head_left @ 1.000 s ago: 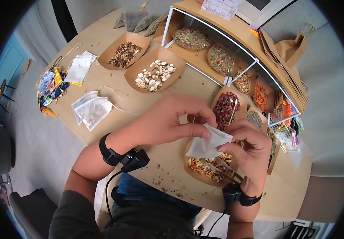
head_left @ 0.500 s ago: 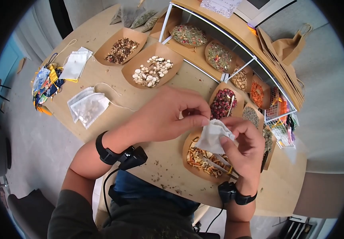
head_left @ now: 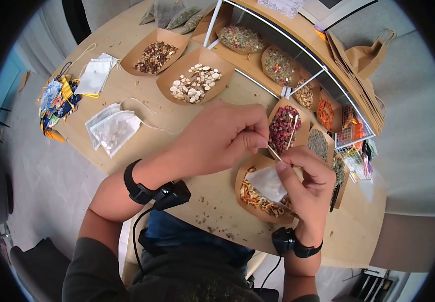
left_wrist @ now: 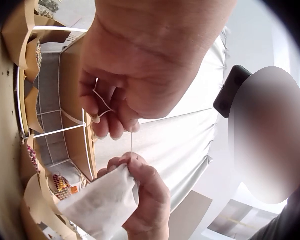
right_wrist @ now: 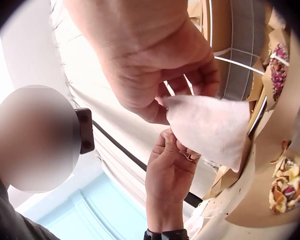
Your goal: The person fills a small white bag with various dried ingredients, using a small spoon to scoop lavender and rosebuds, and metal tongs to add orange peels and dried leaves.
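Note:
In the head view a white drawstring pouch point(head_left: 267, 183) hangs over a paper tray point(head_left: 250, 165) of dried orange-brown pieces. My right hand point(head_left: 308, 186) pinches the pouch at its gathered top corner. My left hand point(head_left: 227, 136), above and to the left, has its fingers curled round the pouch's thin white string point(head_left: 274, 153). The left wrist view shows that string point(left_wrist: 132, 145) stretched between both hands, with a loose loop among the left fingers. Seen from the right wrist, the pouch point(right_wrist: 210, 127) looks flattish; its contents are hidden.
Two filled pouches point(head_left: 119, 132) lie on the table at left, near stacked white pouches point(head_left: 96, 74) and patterned fabric sachets point(head_left: 59, 108). Paper trays hold pale slices point(head_left: 195, 84), brown bits point(head_left: 156, 56) and red dried buds point(head_left: 284, 127). A white-framed shelf point(head_left: 305, 48) stands behind.
The left hand has gone from the pouch's edge to pulling its string taut. The pouch's mouth has gathered, and it now hangs below the right hand's fingers.

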The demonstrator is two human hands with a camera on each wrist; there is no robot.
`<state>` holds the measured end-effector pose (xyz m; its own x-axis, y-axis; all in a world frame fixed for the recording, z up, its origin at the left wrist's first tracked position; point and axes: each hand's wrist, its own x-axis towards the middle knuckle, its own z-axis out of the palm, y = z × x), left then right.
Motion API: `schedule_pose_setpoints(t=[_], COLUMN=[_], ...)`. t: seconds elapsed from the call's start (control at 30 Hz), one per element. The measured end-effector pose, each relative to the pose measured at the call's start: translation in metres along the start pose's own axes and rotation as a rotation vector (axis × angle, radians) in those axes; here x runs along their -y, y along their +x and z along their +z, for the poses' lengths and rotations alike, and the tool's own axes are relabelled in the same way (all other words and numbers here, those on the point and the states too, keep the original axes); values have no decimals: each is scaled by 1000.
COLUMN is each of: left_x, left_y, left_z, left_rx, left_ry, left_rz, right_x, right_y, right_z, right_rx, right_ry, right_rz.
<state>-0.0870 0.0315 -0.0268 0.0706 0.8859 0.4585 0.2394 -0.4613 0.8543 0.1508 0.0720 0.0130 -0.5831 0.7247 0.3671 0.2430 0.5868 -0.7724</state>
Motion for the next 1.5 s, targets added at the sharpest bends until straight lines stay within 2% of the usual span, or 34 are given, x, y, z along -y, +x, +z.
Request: schedule_pose_setpoints(t=[0.03, 0.13, 0.2, 0.27, 0.33, 0.4, 0.47, 0.53, 0.6, 0.63, 0.7, 0.73, 0.8, 0.83, 0.93, 1.0, 1.07, 1.13, 1.2, 1.27, 1.37, 1.4, 1.47, 1.5], left_x=[1, 2, 1, 4, 15, 5, -12, -22, -34, -39, -47, -48, -48, -47, -49, -54, -52, -39, -19, -9, 2, 2, -2, -5], left_y=[0, 0, 1, 3, 4, 5, 0, -9, -14, -17, -23, -31, -48, -52, -61, -71, -83, -94, -107, -114, -124, -123, -121, -117], left_z=[1, 2, -1, -1, 5, 6, 9, 8, 2, -2, -8, -6, 3, 2, -3, -16, -33, -53, -74, -85, -91, -89, -86, -81], left_rx=[-35, -2, 50, 105, -58, -67, -63, -12, 221, 223, 268, 271, -39, -32, -23, -76, -165, -267, -272, -250, -198, -189, -219, -213], left_ry=[1, 79, 120, 168, 262, 292, 288, 291, 130, 136, -234, -230, 138, 144, 324, 430, 630, 801, 1050, 1117, 1179, 1176, 1111, 1111], left_rz=[19, 49, 5, -37, 160, 206, 270, 221, -104, -106, -428, -433, -25, -29, 34, -61, -159, -294, -266, -395, -429, -417, -473, -466], right_x=[0, -1, -2, -6, -12, -14, -15, -13, -3, -2, 1, 2, 5, 7, 10, 20, 18, 13, -4, -3, -21, -23, -27, -31], right_y=[-4, -17, -23, -24, -20, -18, -15, -15, -14, -14, -17, -19, -20, -21, -23, -28, -35, -44, -55, -60, -69, -71, -73, -76], right_z=[-2, -6, -6, -3, -7, -5, 0, 3, 10, 15, 27, 31, 40, 45, 57, 51, 33, 8, -26, -41, -60, -60, -56, -56], right_rx=[1, -11, -65, -193, -240, -266, -344, -310, -254, -256, -262, -266, -209, -213, -72, -51, -127, -202, -125, -169, 151, 139, 216, 263], right_ry=[1, -22, 1, 122, 190, 201, 346, 374, 397, 404, 502, 508, 544, 553, 588, 563, 372, 337, -59, -153, -416, -420, -620, -641], right_rz=[3, 31, 142, 209, 223, 237, 259, 224, 138, 137, 141, 143, 221, 223, 177, 218, 249, 302, 128, 168, 147, 156, 61, 102])
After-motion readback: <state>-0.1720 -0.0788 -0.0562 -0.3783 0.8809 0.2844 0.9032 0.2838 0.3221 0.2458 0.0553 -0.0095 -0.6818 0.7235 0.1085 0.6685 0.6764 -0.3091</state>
